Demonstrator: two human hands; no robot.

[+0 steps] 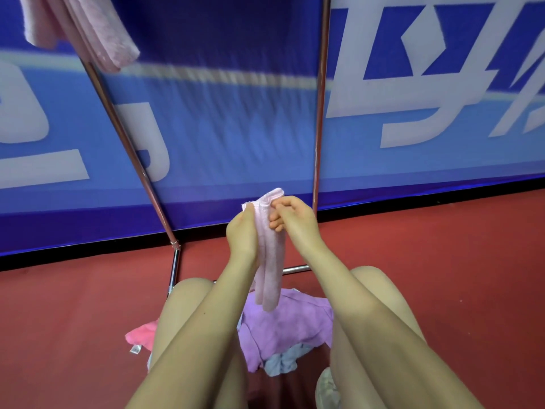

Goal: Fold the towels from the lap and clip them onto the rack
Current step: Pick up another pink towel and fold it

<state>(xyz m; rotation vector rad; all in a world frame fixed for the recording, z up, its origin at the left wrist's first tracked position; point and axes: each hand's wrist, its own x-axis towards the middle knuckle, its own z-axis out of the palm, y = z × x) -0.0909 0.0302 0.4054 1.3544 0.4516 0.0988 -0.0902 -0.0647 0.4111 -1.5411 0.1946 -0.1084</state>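
Observation:
A pale pink towel, folded into a narrow strip, hangs down in front of me above my lap. My left hand grips its upper left edge. At the top right corner my right hand pinches the fold. A purple towel lies bunched on my lap between my knees, with a grey-blue one under it and a bright pink one by my left thigh. The metal rack stands ahead; another pale pink towel hangs from it at the top left.
A blue banner wall with white lettering stands right behind the rack. The floor is red. The rack's slanted left pole and low base bar sit close to my knees. A shoe shows at the bottom.

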